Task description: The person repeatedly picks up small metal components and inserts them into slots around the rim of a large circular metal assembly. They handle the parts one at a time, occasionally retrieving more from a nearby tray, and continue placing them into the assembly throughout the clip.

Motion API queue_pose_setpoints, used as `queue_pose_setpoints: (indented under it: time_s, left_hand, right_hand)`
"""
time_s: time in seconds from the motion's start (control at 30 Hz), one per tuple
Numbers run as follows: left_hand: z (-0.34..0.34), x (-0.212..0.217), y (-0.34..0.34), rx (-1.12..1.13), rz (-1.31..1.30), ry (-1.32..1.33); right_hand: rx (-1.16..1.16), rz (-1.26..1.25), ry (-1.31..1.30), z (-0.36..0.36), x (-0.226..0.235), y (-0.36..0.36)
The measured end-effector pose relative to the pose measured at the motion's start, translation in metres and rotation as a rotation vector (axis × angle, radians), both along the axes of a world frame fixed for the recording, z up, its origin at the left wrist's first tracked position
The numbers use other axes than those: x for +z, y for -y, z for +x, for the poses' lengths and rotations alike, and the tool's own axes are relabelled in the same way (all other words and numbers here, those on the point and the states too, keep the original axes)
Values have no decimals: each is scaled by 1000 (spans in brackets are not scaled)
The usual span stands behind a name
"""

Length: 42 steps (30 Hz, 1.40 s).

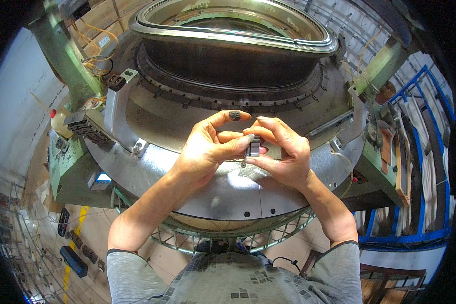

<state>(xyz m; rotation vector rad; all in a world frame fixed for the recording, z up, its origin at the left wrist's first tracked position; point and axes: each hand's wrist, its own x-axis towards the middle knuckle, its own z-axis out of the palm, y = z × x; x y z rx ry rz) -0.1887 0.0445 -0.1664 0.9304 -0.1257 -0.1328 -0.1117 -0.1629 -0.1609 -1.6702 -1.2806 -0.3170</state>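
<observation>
Pinched between the fingertips of the left hand (207, 149) and right hand (281, 152) at frame centre, the small dark metal part (254, 147), seemingly held lightly, could slip onto the round machine's steel plate (137, 177) and roll away.

The small dark metal part (254, 147) at frame centre is mostly hidden by fingers of both hands. The machine's upper ring (228, 30) is cut off at the top edge, and the blue rack (415, 152) fades into the dark right rim.

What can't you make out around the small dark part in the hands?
Head view only:
- Small dark part: mostly covered by fingers of the left hand and right hand; shape unclear.
- Machine's metal ring plate: spot under the hands hidden.
- Top of the machine: cut off by the upper edge.
</observation>
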Motion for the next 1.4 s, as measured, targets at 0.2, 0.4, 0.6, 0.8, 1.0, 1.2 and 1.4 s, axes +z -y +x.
queue_pose_setpoints:
  time_s: [0.2,0.4,0.6,0.8,1.0,1.2,1.4]
  left_hand:
    - [-1,2,0,-9,-14,-4]
    - [-2,3,0,-25,-47,3]
    - [-3,4,-1,-21,-35,-45]
    - [-2,4,-2,-41,-49,-37]
    - [-2,3,0,-16,-85,-46]
    - [-3,0,-1,-45,-120,-70]
    - [-1,-2,0,-3,-125,-87]
  right_hand:
    - [3,32,53,3,-2,-2]
    - [47,35,-26,2,-4,0]
    - [15,26,-45,2,-6,1]
    - [-11,33,-59,1,-7,1]
    - [-9,13,-26,0,-3,0]
    - [-15,-69,36,2,-1,4]
    - [-21,-60,-74,1,0,8]
